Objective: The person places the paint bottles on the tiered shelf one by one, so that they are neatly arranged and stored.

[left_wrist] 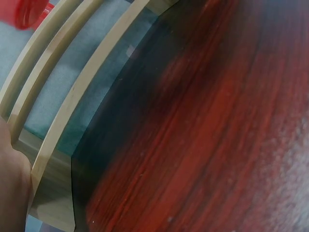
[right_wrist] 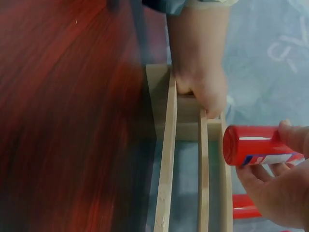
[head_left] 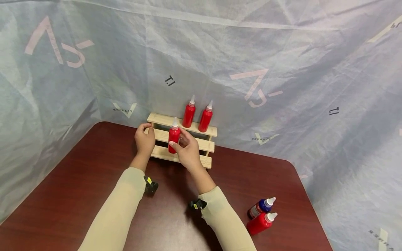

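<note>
My right hand holds a red squeeze bottle upright, thumb on one side and fingers on the other. The bottle has a white pointed nozzle and overlaps the middle and lower tiers of a three-tier wooden rack in the head view. In the right wrist view the base of the bottle shows beside the top slat. At the rack's left end my left hand grips the frame with bent fingers; the right wrist view has that hand against the slats.
Two more red bottles stand on the top tier. At the table's right lie a blue-topped bottle and another red bottle. Grey printed sheeting hangs behind the dark red wooden table.
</note>
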`<action>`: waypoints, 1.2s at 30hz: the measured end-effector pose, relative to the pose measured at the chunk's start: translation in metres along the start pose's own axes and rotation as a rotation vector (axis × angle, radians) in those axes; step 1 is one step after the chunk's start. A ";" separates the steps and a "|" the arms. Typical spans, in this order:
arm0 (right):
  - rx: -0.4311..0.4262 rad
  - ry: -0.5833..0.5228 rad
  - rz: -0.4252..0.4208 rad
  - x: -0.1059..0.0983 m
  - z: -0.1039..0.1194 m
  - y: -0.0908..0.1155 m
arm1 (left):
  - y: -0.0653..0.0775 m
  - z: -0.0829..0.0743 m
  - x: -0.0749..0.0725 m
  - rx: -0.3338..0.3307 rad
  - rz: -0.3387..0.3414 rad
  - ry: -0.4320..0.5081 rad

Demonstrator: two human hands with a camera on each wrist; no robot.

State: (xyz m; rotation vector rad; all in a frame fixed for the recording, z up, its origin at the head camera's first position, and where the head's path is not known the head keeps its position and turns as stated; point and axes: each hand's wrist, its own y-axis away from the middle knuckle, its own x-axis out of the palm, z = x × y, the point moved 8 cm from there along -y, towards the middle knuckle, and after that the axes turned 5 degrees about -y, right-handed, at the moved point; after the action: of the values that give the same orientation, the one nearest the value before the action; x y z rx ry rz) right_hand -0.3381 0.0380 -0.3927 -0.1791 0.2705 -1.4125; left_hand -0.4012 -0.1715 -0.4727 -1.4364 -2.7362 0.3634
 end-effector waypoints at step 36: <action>-0.318 0.313 0.007 0.023 0.006 -0.036 | 0.001 -0.004 0.004 0.010 0.006 -0.006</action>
State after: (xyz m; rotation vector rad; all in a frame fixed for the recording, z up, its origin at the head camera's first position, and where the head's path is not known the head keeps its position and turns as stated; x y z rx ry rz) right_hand -0.3677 0.0095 -0.3784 -0.2168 0.7551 -1.3821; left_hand -0.4027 -0.1669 -0.4697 -1.4440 -2.7305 0.3820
